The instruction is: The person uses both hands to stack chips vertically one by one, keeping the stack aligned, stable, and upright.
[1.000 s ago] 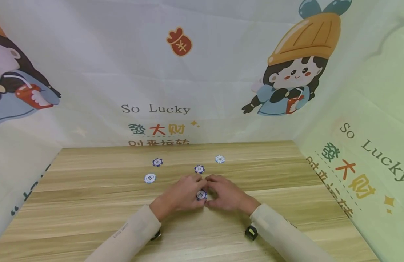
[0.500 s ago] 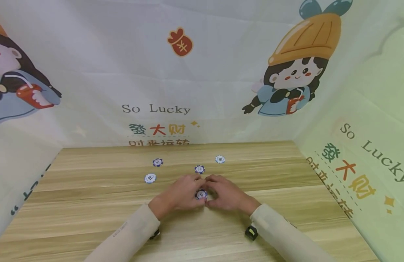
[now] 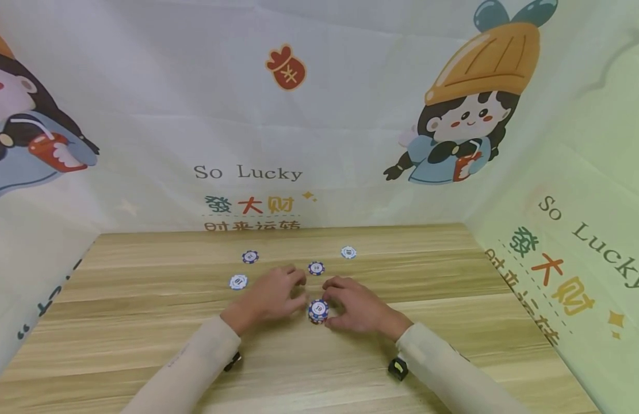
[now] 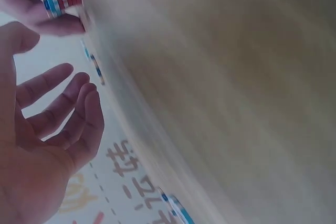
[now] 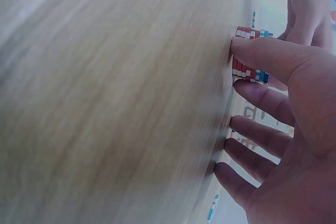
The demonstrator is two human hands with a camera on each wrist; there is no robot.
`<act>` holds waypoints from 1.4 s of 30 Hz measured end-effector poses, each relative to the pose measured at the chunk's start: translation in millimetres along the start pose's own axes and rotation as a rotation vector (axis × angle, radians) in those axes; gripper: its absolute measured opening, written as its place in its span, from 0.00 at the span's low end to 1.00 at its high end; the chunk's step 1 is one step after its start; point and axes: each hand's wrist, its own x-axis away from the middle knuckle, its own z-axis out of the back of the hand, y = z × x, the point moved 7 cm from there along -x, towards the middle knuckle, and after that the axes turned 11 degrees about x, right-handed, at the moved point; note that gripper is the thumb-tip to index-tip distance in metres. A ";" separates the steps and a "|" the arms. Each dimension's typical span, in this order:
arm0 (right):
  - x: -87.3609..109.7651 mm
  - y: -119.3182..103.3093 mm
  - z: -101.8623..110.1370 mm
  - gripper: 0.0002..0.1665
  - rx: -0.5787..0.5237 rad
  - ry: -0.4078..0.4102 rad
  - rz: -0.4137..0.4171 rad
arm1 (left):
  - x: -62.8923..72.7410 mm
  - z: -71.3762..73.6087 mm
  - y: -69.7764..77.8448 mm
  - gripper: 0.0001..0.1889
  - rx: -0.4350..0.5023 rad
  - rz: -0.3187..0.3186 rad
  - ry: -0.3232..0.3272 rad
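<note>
A short stack of poker chips stands on the table, a dark blue chip marked 10 on top. Red-and-white and light blue edges show lower in the stack in the right wrist view. My right hand holds the stack from its right side, thumb and index finger around it, the other fingers spread with their tips at the tabletop. Just left of the stack, my left hand is apart from it, holding nothing, its fingers loosely bent. Beyond the hands lies a single dark blue chip.
More loose chips lie flat on the wooden table: a dark blue one and a white one at left, and a light blue-edged one at back right. Printed cloth walls the table's back and sides.
My left hand has let go of the stack and moved left from it, uncovering more of the chips. The right hand has stayed in place at the stack.
</note>
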 end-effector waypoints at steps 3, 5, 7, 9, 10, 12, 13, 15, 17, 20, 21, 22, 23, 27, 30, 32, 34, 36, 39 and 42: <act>0.5 0.4 -0.2 0.24 0.005 0.000 0.005 | -0.7 6.3 -12.6 0.12 -0.028 0.050 0.017; 0.8 0.3 0.1 0.24 0.007 0.000 0.007 | -1.3 11.9 -20.0 0.11 -0.059 0.080 0.028; 1.0 0.3 0.5 0.24 0.004 0.000 0.005 | -2.6 17.5 -27.4 0.11 -0.095 0.094 0.036; 1.1 -0.1 1.0 0.24 0.003 0.001 0.003 | -3.9 22.7 -34.8 0.11 -0.128 0.101 0.043; 1.2 -0.3 1.2 0.24 0.003 0.002 0.003 | -4.4 25.6 -38.4 0.11 -0.134 0.111 0.045; 1.3 -0.7 1.6 0.23 -0.002 0.003 0.000 | -5.6 31.1 -44.7 0.11 -0.158 0.114 0.050; 1.3 -0.8 1.7 0.23 -0.007 0.004 -0.001 | -6.0 34.0 -47.6 0.11 -0.175 0.114 0.054; 1.3 -1.1 1.6 0.22 -0.015 0.004 -0.002 | -6.7 38.9 -53.4 0.11 -0.194 0.121 0.063; 1.3 -0.8 1.4 0.22 -0.022 0.004 -0.005 | -7.0 42.4 -59.2 0.11 -0.213 0.129 0.071; 1.4 -0.3 0.6 0.22 -0.018 0.005 -0.003 | -6.3 44.6 -67.9 0.12 -0.224 0.160 0.070; 1.5 -0.2 0.4 0.22 -0.016 0.007 -0.001 | -5.8 44.6 -70.6 0.12 -0.231 0.172 0.063; 1.6 -0.1 0.1 0.22 -0.013 0.009 0.002 | -5.5 44.4 -73.3 0.13 -0.235 0.188 0.056; 1.6 -0.1 0.0 0.22 -0.010 0.011 0.005 | -5.0 44.1 -75.9 0.13 -0.238 0.202 0.047; 2.0 0.2 -0.4 0.23 -0.004 0.016 0.010 | -4.3 43.8 -82.5 0.17 -0.235 0.227 0.026; 2.0 0.3 -0.5 0.23 -0.003 0.014 0.011 | -3.1 44.5 -85.8 0.20 -0.222 0.227 0.023; 2.0 0.2 -0.7 0.22 -0.004 0.013 0.013 | -2.2 44.6 -88.2 0.22 -0.213 0.247 0.009; 1.9 0.1 -0.6 0.22 -0.006 0.012 0.014 | -0.9 44.6 -91.2 0.24 -0.193 0.289 -0.015; 1.9 0.0 -0.7 0.22 -0.008 0.010 0.014 | -0.4 44.2 -92.8 0.25 -0.188 0.328 -0.044; 2.0 0.2 -0.4 0.22 -0.005 0.005 0.010 | -0.6 44.1 -93.7 0.25 -0.195 0.358 -0.073; 2.2 0.2 0.7 0.23 -0.001 0.006 0.008 | -1.5 44.8 -94.3 0.23 -0.208 0.349 -0.065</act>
